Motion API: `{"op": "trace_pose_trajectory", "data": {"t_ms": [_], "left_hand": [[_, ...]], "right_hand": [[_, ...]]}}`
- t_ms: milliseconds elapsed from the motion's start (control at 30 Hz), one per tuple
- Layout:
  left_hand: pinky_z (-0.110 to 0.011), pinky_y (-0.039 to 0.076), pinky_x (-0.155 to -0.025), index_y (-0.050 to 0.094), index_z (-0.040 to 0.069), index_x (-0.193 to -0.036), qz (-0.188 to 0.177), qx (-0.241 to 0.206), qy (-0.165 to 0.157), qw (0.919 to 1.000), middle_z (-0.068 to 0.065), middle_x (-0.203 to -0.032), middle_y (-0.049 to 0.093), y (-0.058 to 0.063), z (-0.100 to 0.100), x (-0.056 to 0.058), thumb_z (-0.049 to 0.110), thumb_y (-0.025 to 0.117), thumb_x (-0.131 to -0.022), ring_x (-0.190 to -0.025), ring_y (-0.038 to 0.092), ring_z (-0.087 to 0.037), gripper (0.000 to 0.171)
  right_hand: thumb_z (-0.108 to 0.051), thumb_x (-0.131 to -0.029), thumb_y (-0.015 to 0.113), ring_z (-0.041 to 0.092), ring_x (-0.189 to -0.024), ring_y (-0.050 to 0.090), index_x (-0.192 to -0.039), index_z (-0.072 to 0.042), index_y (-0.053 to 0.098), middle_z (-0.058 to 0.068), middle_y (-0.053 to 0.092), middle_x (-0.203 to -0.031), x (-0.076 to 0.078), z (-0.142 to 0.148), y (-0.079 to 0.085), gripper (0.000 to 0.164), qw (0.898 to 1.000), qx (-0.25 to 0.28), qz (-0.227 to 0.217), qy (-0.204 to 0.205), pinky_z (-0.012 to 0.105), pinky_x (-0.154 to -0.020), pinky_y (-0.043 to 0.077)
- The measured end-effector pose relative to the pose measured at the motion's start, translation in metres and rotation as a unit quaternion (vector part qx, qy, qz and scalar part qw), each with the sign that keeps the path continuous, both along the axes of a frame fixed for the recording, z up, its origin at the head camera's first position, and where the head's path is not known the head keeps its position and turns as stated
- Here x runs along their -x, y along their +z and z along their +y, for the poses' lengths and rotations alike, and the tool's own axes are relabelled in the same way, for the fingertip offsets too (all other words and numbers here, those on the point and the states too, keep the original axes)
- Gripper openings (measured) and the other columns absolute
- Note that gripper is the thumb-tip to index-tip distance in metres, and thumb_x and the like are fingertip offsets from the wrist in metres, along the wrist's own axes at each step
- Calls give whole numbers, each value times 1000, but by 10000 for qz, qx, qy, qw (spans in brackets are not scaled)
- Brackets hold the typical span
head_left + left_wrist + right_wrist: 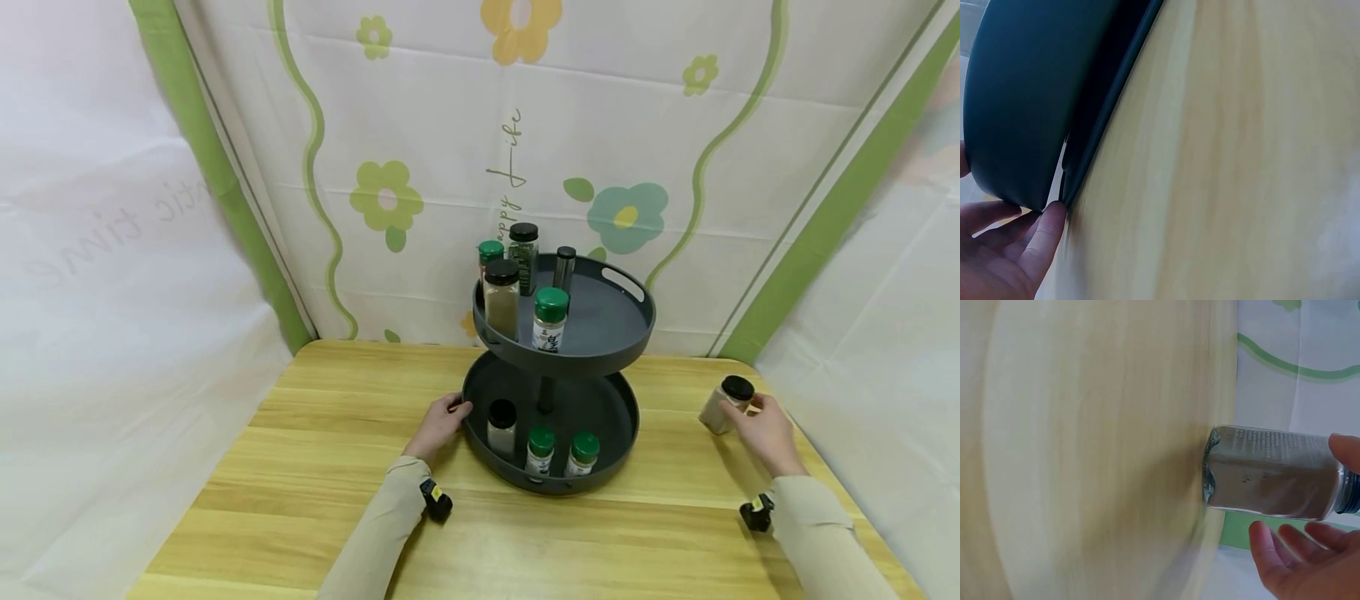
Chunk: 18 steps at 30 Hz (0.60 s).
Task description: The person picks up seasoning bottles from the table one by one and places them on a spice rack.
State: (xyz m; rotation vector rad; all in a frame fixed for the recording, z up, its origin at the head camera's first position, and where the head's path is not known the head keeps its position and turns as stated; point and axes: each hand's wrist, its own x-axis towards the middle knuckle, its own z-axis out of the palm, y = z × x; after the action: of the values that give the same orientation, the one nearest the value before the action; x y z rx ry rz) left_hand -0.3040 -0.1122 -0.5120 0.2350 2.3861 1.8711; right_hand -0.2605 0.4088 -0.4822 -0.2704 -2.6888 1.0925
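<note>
A dark grey two-tier round tray (551,363) stands on the table. My left hand (438,427) holds the left rim of its lower tier; the left wrist view shows the fingertips (1052,219) against the tray's lower edge. At the table's right side, my right hand (767,433) holds a clear square spice jar (717,414) with a black lid, slightly tilted. In the right wrist view, brownish powder fills much of this jar (1272,481). The thumb (1344,450) lies near its neck and the other fingers spread beside it. Its base is close to the tabletop.
On the upper tier are several jars, including a green-capped shaker (550,321), a tall black-lidded jar (502,304) and a slim cylinder (565,271). The lower tier bears a black-lidded jar (501,433) and two green-capped shakers (540,454). Patterned curtains (450,125) surround the wooden table (315,450).
</note>
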Motion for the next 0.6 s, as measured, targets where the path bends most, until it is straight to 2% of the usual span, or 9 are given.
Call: {"op": "trace_pose_trajectory", "data": {"t_ms": [300,433,600], "left_hand": [[-49,46,-89,42,-10,-136,-122,-131,-97,9998,-27,-130,50,2,-1,0,12,47,-100,-111,53,-32,42],[-42,48,-88,44,-6,-137,-108,-103,-46,9999,-23,-130,51,2,-1,0,16,48,-100,-111,54,-28,43],[-33,50,-81,46,-6,-135,163,-51,-81,9998,-21,-127,54,2,-2,-3,22,49,-100,-108,56,-25,45]], "right_hand": [[-49,-96,46,57,-118,35,-138,19,23,42,31,-134,6,0,-5,83,9997,184,118,-63,60,-87,39],[-50,-95,46,57,-118,35,-139,17,24,42,32,-134,9,1,-6,83,9996,203,145,-107,61,-88,38],[-50,-95,47,57,-117,37,-137,17,28,43,34,-132,11,2,-6,82,9995,201,184,-132,61,-86,39]]}}
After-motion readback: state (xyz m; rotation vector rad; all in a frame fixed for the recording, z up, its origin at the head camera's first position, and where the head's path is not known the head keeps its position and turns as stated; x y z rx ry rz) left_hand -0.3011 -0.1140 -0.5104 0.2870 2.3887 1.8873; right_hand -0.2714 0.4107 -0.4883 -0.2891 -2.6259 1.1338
